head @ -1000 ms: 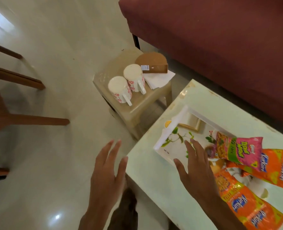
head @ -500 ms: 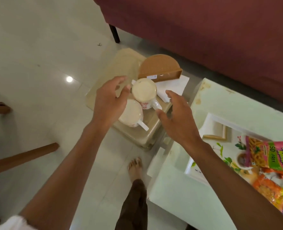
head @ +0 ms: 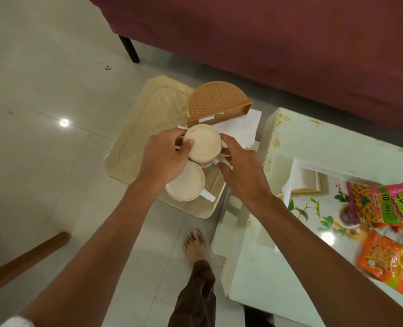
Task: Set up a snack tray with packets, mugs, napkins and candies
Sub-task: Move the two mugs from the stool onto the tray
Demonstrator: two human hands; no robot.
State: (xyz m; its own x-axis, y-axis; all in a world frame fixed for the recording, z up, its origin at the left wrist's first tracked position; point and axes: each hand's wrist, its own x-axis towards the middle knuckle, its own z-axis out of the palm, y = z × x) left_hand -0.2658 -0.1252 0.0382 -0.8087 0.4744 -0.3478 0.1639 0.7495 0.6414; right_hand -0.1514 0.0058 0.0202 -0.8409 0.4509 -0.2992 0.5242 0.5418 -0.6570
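Upturned far mug [head: 204,143] on the stool [head: 134,128], pinched by left hand [head: 162,159] and right hand [head: 240,171], fingers closed on its sides. Risk: knocking the near mug [head: 185,184] off, or snagging the napkins [head: 237,128].

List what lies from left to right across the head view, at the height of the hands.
Wooden chair leg → beige stool → left hand → upside-down mug → right hand → tray → pink snack packet.
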